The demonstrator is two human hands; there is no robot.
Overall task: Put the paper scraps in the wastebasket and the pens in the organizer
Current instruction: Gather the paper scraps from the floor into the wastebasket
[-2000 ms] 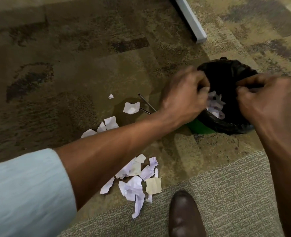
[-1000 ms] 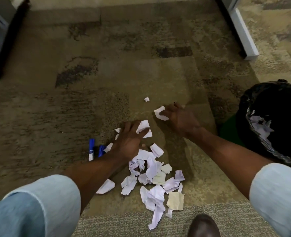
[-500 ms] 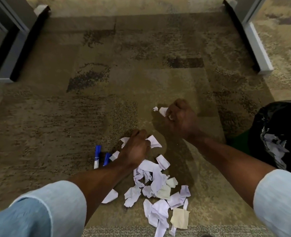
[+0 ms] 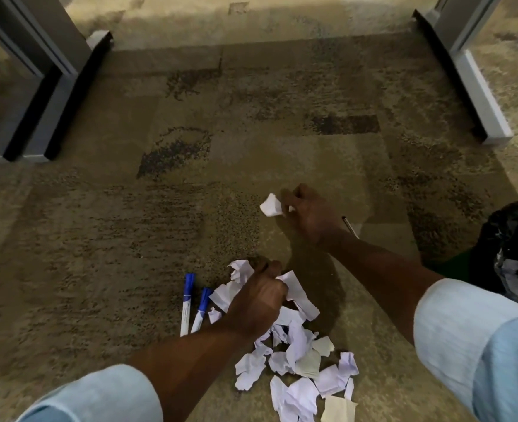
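A heap of white and cream paper scraps [image 4: 300, 370] lies on the carpet in front of me. My left hand [image 4: 257, 300] is closed on several scraps at the heap's far edge. My right hand [image 4: 309, 214] is closed further away, pinching a white scrap [image 4: 270, 205] that sticks out to its left. Two blue-capped white pens [image 4: 192, 304] lie side by side just left of the left hand. A thin dark pen [image 4: 349, 225] shows behind my right wrist. The wastebasket [image 4: 516, 257], green with a black liner and holding scraps, stands at the right edge.
Grey metal furniture legs [image 4: 41, 95] stand at the far left, and another grey leg [image 4: 476, 95] at the far right. Patterned brown carpet [image 4: 190, 178] covers the floor between them.
Both hands left the wastebasket rim, came down to the floor and closed on scraps. My right hand now holds its scrap lifted slightly; the view has tilted further from the basket.
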